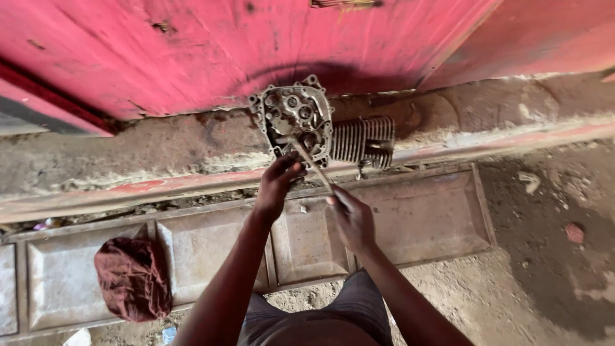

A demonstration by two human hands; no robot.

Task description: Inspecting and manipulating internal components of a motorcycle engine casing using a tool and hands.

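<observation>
Head view, looking down. An engine crankcase (296,122), open face toward the camera, with bearing holes and bolt holes visible, sits on a concrete ledge (160,150) at centre top of the frame. A finned cylinder (364,139) joins its right side. Behind both stands a red painted door (192,51).

Left hand (277,182): just below the crankcase's lower edge, fingers curled loosely, tips at the upper part of a thin rod-like tool (314,168). Cannot tell whether the grip is closed on it.

Right hand (352,218): below and right of the left, fingers pinched shut around the lower end of the same tool. The tool's upper tip reaches into the crankcase face.

A rusty panelled metal sheet (423,218) lies flat on the dirt floor (512,288) under both hands. A dark red cloth (133,277) rests on the sheet at lower left, well apart from the hands.
</observation>
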